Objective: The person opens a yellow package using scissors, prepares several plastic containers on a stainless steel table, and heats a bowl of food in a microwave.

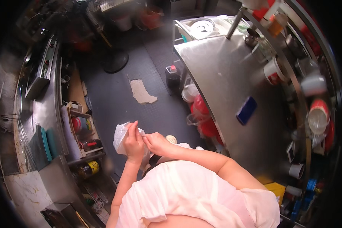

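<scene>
A thin white plastic bag (120,139) hangs in front of my body, low over the floor. My left hand (134,144) holds its gathered top, fingers pinched together and pointing up. Close beside it, my right hand (157,144) pinches a twisted end of the same bag between thumb and fingers. The two hands nearly touch. What the bag contains, if anything, cannot be seen, and part of it is hidden behind my left hand.
A steel worktable (216,74) on the right bears a blue phone-like object (246,110) and a white tub (273,71). Red plastic bags (206,122) sit below its edge. Ahead, a flat cardboard piece (142,91), a dark-liquid jug (173,77) and a fan base (116,62) rest on the floor.
</scene>
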`<act>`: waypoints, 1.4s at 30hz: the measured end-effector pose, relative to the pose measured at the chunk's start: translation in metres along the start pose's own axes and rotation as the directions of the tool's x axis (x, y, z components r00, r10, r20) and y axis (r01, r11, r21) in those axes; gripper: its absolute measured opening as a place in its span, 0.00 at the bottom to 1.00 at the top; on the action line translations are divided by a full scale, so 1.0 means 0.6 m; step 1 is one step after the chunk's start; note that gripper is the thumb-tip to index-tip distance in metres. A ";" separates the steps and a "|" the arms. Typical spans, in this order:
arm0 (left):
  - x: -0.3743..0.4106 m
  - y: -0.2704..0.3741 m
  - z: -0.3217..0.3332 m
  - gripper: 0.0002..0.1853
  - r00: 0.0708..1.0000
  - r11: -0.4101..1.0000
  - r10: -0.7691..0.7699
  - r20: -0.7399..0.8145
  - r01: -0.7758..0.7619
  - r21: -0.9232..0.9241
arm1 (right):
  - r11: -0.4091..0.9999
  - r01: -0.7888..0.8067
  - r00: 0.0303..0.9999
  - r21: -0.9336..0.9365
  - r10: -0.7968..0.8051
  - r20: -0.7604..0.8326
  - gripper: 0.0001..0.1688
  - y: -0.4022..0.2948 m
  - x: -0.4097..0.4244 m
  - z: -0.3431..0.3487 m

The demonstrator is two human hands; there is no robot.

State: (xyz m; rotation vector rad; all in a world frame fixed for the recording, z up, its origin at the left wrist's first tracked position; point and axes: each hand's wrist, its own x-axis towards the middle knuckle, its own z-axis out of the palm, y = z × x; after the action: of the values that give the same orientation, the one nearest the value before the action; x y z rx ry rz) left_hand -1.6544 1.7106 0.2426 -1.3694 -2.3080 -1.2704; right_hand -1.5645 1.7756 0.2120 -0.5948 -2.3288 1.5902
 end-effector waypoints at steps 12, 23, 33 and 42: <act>0.356 -0.270 0.102 0.07 0.993 1.000 0.031 0.114 -0.031 -0.005 | 0.986 -0.059 0.994 -0.158 0.043 -0.102 0.15 0.005 0.455 -0.098; 0.773 -0.369 0.329 0.10 0.972 0.949 0.035 0.231 0.040 -0.312 | 0.969 -0.207 0.826 -0.137 0.098 -0.556 0.14 0.075 0.770 -0.269; 1.028 -0.335 0.591 0.10 0.859 0.964 0.123 0.497 0.015 -0.265 | 0.985 -0.174 0.688 -0.017 0.110 -0.717 0.11 0.189 0.975 -0.527; 1.171 -0.245 0.897 0.08 0.592 0.746 0.131 0.795 0.469 -0.473 | 0.947 -0.320 0.460 0.013 0.167 -0.872 0.12 0.254 1.045 -0.751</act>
State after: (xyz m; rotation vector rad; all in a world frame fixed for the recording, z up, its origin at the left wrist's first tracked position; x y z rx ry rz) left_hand -2.0261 2.5258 0.1916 -2.4098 -2.6977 -1.9729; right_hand -1.8953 2.4896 0.2254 -1.4365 -1.5816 0.8049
